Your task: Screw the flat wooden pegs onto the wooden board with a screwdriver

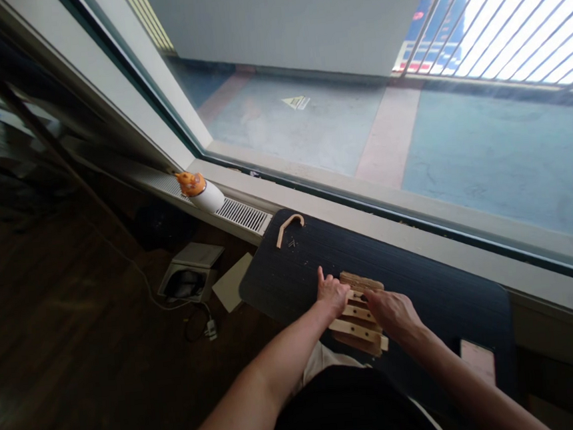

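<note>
A small wooden assembly of pale slats point(358, 316) lies on a black table point(422, 277) in front of me. My left hand point(331, 295) rests on its left edge, fingers curled against the wood with one finger stretched up. My right hand point(390, 309) presses on its right side, fingers pinched at a slat near the middle. A curved wooden hook-shaped piece point(289, 227) lies apart at the table's far left corner, with a few small dark screws or bits point(292, 243) beside it.
A white bottle with an orange cap point(201, 191) lies on the floor vent by the big window. A floor socket box point(188, 274) with cables and a pale card point(232, 283) sit left of the table. A pale block point(477, 361) lies at the table's right.
</note>
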A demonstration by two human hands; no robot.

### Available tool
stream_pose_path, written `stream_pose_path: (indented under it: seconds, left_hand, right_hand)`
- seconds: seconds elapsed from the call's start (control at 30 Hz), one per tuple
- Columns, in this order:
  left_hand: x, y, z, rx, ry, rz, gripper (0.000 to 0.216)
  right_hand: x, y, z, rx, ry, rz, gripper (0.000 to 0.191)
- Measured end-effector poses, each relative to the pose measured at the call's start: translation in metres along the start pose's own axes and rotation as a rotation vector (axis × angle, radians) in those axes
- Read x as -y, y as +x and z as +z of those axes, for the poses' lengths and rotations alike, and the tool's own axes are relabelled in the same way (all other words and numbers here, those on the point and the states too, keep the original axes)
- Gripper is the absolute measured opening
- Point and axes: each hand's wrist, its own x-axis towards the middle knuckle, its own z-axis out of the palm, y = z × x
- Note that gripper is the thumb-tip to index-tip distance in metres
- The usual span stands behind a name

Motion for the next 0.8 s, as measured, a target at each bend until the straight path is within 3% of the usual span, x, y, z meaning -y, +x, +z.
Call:
stream_pose_path:
  seconds: [0.33,0.8]
  left_hand:
    - [-0.001,-0.001,-0.005,0.022,0.010,-0.008,0.026]
    - [-0.002,-0.002,-0.007,0.036,0.012,-0.009,0.026]
  right_hand:
    - [0.002,0.000,-0.001,0.005,0.003,0.060,0.025]
    - [0.001,-0.001,-0.009,-0.009,0.011,-0.023,0.031]
